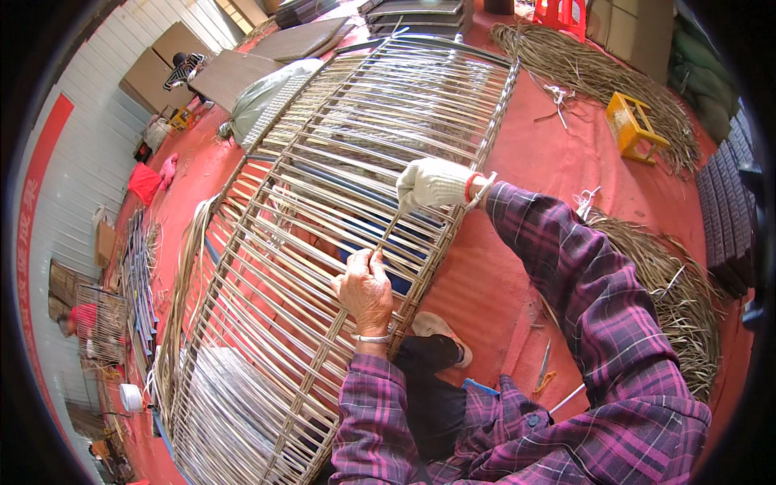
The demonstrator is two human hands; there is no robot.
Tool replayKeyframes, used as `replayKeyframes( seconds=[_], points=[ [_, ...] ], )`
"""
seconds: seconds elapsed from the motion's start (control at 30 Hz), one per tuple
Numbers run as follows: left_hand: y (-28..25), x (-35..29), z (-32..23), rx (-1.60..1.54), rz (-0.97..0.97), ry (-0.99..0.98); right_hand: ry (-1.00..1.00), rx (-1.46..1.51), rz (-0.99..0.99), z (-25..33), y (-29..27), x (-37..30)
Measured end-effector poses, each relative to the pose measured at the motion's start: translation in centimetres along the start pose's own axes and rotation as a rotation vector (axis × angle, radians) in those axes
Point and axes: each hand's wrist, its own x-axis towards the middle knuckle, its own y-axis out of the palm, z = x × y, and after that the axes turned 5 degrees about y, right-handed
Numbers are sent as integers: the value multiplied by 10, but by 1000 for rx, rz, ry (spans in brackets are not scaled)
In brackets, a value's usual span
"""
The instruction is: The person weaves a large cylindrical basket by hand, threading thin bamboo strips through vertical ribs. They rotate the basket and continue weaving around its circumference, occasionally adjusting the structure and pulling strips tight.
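Note:
A large frame (495, 120) of closely spaced metal bars lies across the floor in front of me, with woven rails along its length. My left hand (365, 291), bare with a bracelet at the wrist, is closed with thumb and forefinger pinched together at the middle rail. My right hand (435, 185), in a white knit glove, is curled shut above the bars, nearer the right rail. A short taut length of brownish weaving strand (390, 229) runs between the two hands. The ends inside my fingers are hidden.
Bundles of long strands (598, 74) lie at the far right and near right (675, 303). A yellow stool (635, 128) stands between them. A knife (544, 361) rests on the red floor by my leg. Stacked woven panels (416, 18) are behind. A person (184, 69) works at the far left.

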Motion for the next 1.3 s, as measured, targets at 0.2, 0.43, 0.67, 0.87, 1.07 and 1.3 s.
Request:
replayKeyframes(
  seconds=[0.2, 0.43, 0.67, 0.87, 1.07, 1.3],
  points=[
    [-25, 3, 3, 171, 424, 24, 30, -328, -257, -10, 45, -13],
    [-68, -5, 8, 108, 538, 9, -32, 21, -477, 19, 91, -30],
    [-151, -80, 30, 156, 440, -156, -260, 347, -455, 82, 178, -59],
    [-188, -113, 27, 79, 427, -129, -277, 254, -394, 115, 189, -88],
    [-183, -123, 23, 90, 274, -96, -355, 44, -260, 96, 155, -97],
    [-151, -74, -11, 41, 107, 138, 30, 287, -98, 85, 95, -97]
  ],
)
